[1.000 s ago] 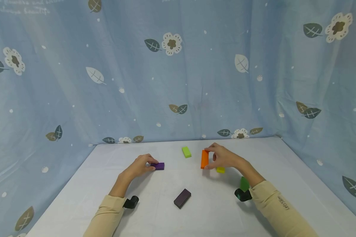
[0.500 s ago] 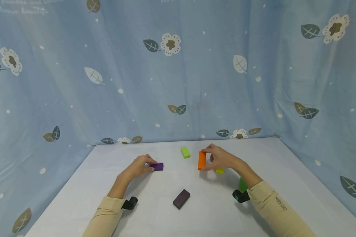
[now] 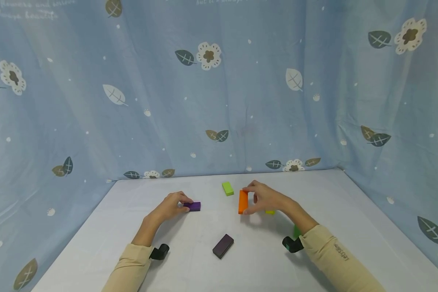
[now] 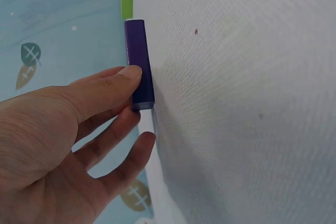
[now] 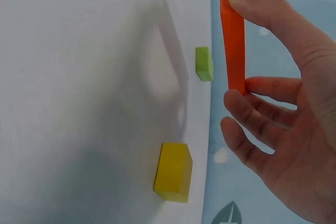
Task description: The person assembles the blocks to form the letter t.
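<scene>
A purple block (image 3: 194,207) lies on the white table, and my left hand (image 3: 172,205) pinches its left end between thumb and fingers. In the left wrist view the thumb presses the near face of the purple block (image 4: 138,51). My right hand (image 3: 267,197) holds an orange block (image 3: 243,202) by its two ends, thumb at one and fingers at the other. The right wrist view shows the orange block (image 5: 234,43) above the table, apart from its shadow. Partly hidden behind the right hand is a yellow block (image 3: 270,212).
A lime green block (image 3: 228,188) lies at the back middle. Nearer the front is a dark brown block (image 3: 223,246). A green block (image 3: 297,232) is mostly covered by the right forearm. A blue patterned curtain (image 3: 219,101) hangs behind the table (image 3: 190,259).
My right hand has carried the orange block leftward and slightly nearer, toward the purple block. The left hand keeps its pinch on the purple block in place.
</scene>
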Demonstrator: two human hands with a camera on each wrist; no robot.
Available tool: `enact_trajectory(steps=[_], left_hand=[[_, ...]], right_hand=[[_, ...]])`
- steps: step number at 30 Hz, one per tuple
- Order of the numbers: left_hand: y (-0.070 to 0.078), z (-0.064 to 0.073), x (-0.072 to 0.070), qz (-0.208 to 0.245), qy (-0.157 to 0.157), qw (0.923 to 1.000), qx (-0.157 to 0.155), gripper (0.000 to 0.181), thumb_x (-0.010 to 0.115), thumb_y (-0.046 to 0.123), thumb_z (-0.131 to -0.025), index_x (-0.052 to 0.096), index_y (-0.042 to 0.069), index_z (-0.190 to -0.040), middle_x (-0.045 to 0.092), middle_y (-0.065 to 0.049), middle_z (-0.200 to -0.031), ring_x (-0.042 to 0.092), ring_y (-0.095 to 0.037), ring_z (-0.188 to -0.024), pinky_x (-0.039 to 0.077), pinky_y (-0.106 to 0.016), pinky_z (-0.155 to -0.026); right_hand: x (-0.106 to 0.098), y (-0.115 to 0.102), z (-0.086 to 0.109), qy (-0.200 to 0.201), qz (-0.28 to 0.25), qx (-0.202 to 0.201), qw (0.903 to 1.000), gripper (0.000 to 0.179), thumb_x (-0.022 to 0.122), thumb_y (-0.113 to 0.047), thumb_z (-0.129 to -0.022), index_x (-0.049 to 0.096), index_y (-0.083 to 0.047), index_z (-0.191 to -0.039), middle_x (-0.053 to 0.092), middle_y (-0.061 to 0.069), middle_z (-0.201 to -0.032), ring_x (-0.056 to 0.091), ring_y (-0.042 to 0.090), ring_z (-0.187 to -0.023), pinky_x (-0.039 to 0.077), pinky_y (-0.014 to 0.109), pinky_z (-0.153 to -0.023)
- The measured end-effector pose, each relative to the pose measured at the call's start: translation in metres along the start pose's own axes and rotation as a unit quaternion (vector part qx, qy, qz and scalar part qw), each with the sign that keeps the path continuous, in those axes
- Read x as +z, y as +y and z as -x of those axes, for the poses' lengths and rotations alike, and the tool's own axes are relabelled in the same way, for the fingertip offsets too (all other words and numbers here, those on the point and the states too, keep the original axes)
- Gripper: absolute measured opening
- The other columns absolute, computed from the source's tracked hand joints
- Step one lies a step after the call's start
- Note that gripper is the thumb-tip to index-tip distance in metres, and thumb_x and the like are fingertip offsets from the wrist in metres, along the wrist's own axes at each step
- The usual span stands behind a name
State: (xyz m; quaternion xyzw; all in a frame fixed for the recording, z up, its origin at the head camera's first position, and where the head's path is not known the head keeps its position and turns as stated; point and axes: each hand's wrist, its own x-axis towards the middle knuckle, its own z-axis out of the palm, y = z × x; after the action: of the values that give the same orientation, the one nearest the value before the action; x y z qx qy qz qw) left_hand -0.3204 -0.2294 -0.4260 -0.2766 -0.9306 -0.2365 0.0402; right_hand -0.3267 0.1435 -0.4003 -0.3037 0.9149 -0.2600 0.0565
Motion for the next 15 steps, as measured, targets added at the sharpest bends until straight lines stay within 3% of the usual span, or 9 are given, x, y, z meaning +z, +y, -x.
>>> enact_trajectory(steps=[15], left_hand=[[0.002,0.002,-0.001,0.000,0.005,0.9999,0.015,0.025,0.073,0.002,-0.085,0.073,-0.002,-0.109,0.071,-0.013,-0.102,0.066,-0.029,-0.096,0.052,-0.049,-0.087]], right_hand=[[0.014,-0.011,-0.004,-0.018,-0.005,-0.011,0.9998,0.080,0.083,-0.048,-0.074,0.056,-0.008,-0.138,0.054,0.005,-0.122,0.053,0.014,-0.082,0.046,0.023,-0.066]])
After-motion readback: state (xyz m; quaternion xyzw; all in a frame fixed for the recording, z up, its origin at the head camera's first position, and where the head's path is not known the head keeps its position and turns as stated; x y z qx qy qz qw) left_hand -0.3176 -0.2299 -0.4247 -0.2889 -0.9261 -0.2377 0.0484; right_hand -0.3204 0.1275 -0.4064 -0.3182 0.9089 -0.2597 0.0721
